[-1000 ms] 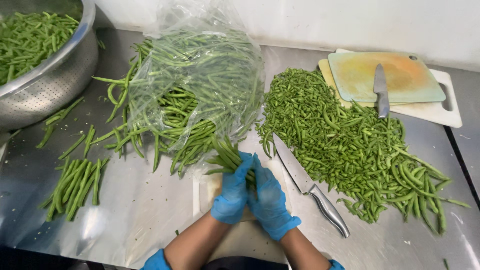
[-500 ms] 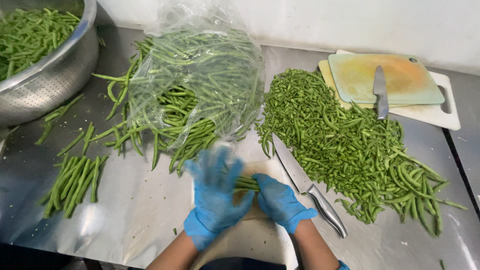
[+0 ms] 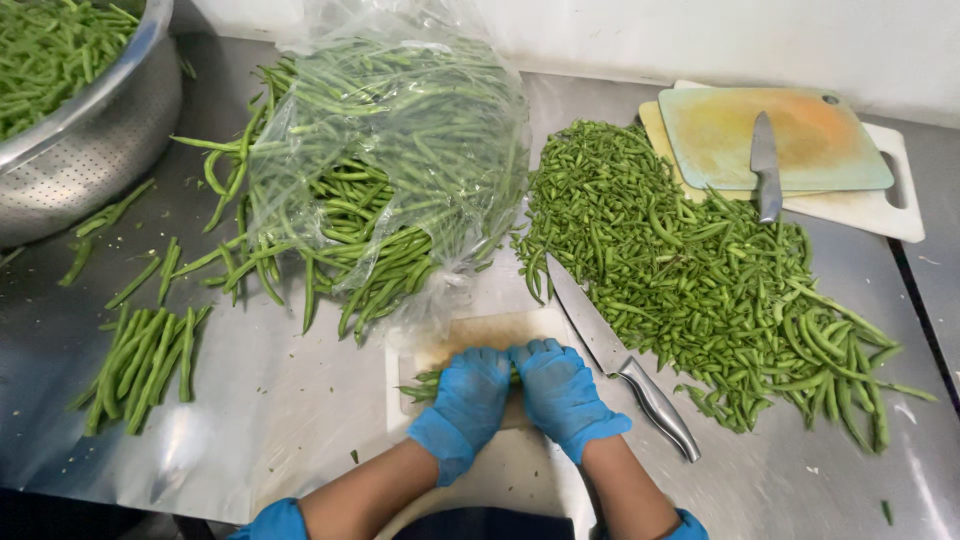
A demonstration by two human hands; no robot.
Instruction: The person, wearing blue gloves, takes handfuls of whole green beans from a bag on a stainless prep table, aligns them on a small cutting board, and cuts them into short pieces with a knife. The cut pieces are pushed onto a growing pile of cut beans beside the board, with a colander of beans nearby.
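On the steel table (image 3: pixel 280 420), below the half-hidden bean bag (image 3: pixel 390 160) and beside the chef's knife (image 3: pixel 620 360), I see my left hand (image 3: pixel 468 398) and right hand (image 3: pixel 562 393) curled together over a mostly covered bean bundle (image 3: pixel 425 385) on the cutting board (image 3: pixel 480 335).

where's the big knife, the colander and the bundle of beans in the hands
big knife (image 3: pixel 598 335), head view, on the blade
colander (image 3: pixel 95 160), head view, on its perforated wall
bean bundle (image 3: pixel 425 387), head view, on the ends beside the left hand (image 3: pixel 470 395)
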